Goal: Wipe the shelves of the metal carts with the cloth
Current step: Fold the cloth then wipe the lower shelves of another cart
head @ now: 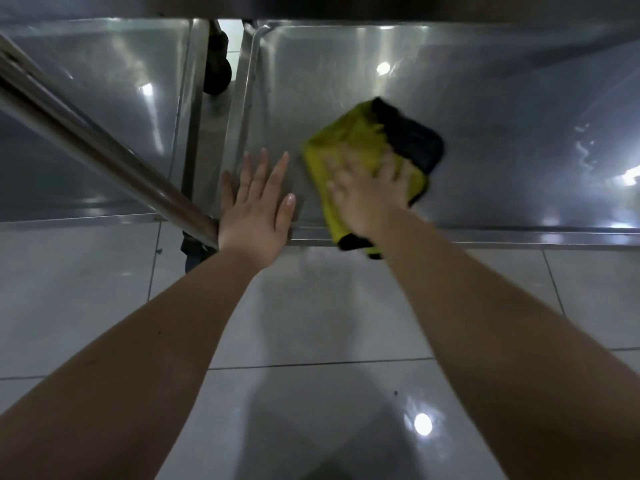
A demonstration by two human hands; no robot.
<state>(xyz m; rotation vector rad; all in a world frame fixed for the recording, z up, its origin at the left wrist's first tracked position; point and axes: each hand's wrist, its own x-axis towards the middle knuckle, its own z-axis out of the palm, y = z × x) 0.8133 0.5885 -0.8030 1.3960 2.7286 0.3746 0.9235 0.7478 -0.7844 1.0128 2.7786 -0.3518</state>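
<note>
Head view shows the flat right hand [370, 199] pressing the yellow-and-black folded cloth [349, 140] on the near-left part of the right shiny steel cart shelf [502, 133], the open left hand [256, 209] resting empty beside it; wiping seems midway, its far part probably remaining.

The left forearm [156, 341] and right forearm [485, 306] were bare up to the picture's edge. The left hand [254, 216] was bare too, its thumbnail [290, 199] short and pale. The right hand [367, 199], likewise bare, showed blurred.
</note>
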